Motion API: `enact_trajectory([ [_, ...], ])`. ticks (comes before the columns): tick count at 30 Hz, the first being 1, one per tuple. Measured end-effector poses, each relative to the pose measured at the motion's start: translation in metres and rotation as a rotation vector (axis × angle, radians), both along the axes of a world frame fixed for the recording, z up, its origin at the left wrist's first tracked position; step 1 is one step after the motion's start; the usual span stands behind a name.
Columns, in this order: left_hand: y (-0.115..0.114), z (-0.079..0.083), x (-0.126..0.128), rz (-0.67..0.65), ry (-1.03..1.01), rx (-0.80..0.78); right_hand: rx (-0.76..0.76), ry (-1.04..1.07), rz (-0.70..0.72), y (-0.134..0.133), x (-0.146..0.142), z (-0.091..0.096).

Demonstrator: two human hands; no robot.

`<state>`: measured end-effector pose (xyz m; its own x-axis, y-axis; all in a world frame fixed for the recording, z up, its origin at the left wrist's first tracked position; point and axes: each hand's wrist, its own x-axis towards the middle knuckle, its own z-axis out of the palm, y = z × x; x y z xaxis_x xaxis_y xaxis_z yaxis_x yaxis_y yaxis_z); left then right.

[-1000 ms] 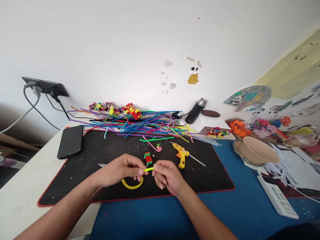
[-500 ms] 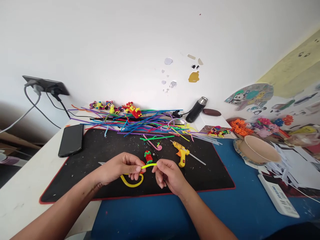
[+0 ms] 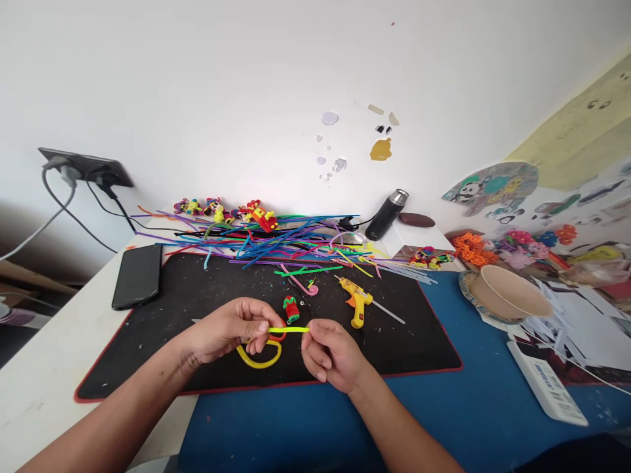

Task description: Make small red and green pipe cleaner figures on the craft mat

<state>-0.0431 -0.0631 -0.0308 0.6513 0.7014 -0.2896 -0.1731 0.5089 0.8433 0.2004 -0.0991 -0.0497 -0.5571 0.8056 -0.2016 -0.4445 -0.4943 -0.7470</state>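
Note:
A short yellow pipe cleaner is stretched level between my two hands. My left hand pinches its left end between thumb and forefinger. At the other end, the thumb and forefinger of my right hand are closed on it. Scissors with yellow and orange handles lie on the mat below my left hand, which hides much of them. Just beyond the pipe cleaner rests a small red and green fuzzy figure. To the right of it lies a yellow hot glue gun with a glue stick protruding from its back.
The black mat has a red edge. Behind it spreads a heap of coloured pipe cleaners, with small fuzzy figures along the wall. A phone lies left; a black flask, a bowl and a white power strip are right.
The yellow pipe cleaner went from slightly bowed and slanted to straight and level. My left hand's pinch shifted a little left, so more of the pipe cleaner shows between the hands.

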Motion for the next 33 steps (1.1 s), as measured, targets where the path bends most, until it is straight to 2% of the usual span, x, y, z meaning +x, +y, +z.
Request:
enact_trajectory([
  [5, 0.001, 0.001, 0.000, 0.002, 0.090, 0.046, -0.009, 0.003, -0.010, 0.001, -0.001, 0.001],
  [11, 0.001, 0.024, 0.007, -0.143, 0.314, 0.306, -0.010, -0.149, 0.017, 0.000, 0.000, 0.001],
  [14, 0.001, 0.028, 0.012, -0.203, 0.381, 0.370, -0.003, -0.181, -0.003, -0.001, 0.000, 0.001],
  [21, -0.005, 0.025, 0.016, -0.225, 0.418, 0.350, 0.019, -0.225, -0.020, -0.003, 0.002, -0.003],
  [27, -0.003, 0.030, 0.015, -0.274, 0.243, 0.215, 0.004, -0.211, 0.032, -0.004, 0.002, -0.004],
  [33, 0.000, 0.027, 0.015, -0.225, 0.340, 0.240, 0.045, -0.248, -0.050, 0.000, 0.007, -0.002],
])
